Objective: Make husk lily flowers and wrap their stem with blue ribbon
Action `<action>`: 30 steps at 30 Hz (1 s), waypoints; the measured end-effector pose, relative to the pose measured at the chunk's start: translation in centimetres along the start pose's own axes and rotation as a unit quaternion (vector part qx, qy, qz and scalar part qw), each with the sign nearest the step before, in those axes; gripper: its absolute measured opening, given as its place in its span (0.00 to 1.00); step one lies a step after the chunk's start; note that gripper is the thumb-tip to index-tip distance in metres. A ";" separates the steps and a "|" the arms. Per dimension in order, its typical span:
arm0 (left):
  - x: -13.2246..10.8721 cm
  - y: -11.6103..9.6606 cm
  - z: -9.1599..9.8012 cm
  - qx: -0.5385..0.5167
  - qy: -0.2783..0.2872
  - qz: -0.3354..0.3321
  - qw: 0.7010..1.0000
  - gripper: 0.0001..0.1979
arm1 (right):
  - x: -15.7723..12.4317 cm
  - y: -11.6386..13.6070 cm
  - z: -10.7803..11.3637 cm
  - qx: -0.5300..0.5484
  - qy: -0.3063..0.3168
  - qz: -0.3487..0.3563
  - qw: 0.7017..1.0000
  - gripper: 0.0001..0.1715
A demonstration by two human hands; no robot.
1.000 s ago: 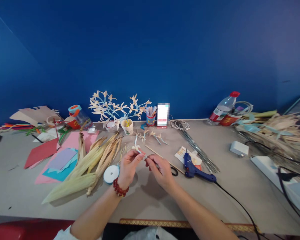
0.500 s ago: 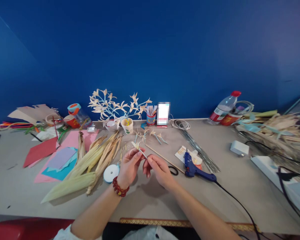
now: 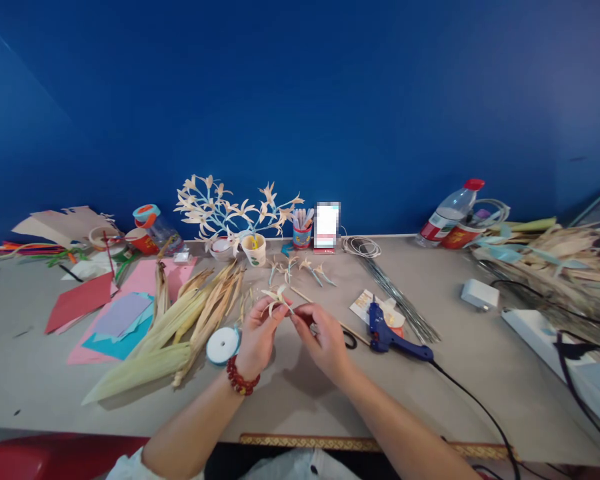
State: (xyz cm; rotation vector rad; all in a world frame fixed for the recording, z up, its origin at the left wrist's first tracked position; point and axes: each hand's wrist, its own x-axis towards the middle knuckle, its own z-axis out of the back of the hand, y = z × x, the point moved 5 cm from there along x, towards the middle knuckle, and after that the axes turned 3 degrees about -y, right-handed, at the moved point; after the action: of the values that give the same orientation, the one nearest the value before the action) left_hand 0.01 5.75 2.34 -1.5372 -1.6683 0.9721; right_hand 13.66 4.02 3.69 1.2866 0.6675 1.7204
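My left hand (image 3: 257, 333), with a red bead bracelet on its wrist, pinches the base of a small husk flower (image 3: 276, 297) just above the table. My right hand (image 3: 321, 339) is closed in a pinch right beside it, its fingertips on the flower's thin stem. A white tape roll (image 3: 223, 345) lies on the table by my left wrist. Dried corn husks (image 3: 190, 320) are spread to the left of my hands. Several finished little flowers (image 3: 300, 270) lie just beyond them.
A blue glue gun (image 3: 387, 333) with a black cord lies right of my hands, beside a bundle of wires (image 3: 397, 297). Coloured paper (image 3: 113, 307) sits at the left. A cup holding a flower branch (image 3: 240, 220), a bottle (image 3: 447, 217) and a husk pile (image 3: 555, 257) line the back and right.
Both hands have shifted slightly up and away from me. The flower has been turned in my fingers, so its petals now splay out above my left hand.
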 end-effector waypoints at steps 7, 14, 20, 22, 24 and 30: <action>0.0 0.1 0.0 0.005 0.004 0.000 1.000 0.07 | 0.1 0.5 0.2 -0.003 0.001 0.011 1.000 0.10; 0.1 0.2 -0.4 -0.021 0.021 0.039 0.999 0.06 | -0.1 -1.2 -2.2 0.360 0.119 -0.212 0.901 0.19; 0.1 0.4 -0.1 -0.017 0.000 0.032 0.999 0.07 | 0.3 0.3 0.1 0.022 0.006 -0.023 0.999 0.09; 0.0 0.4 -0.1 -0.013 -0.002 0.021 1.000 0.07 | 0.2 0.7 0.5 -0.025 -0.010 0.015 1.000 0.08; 0.0 0.3 -0.2 -0.013 0.004 0.015 1.000 0.07 | 0.2 0.5 0.5 -0.006 -0.010 0.006 1.000 0.11; 0.1 0.3 -0.1 0.007 0.012 0.012 1.000 0.08 | -0.3 -1.5 -2.2 0.293 0.127 -0.208 0.924 0.24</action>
State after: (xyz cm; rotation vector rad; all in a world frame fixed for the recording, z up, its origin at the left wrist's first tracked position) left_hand 0.27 5.84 2.16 -1.5564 -1.6280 0.9720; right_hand 12.10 4.65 1.66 1.1868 1.5808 1.3810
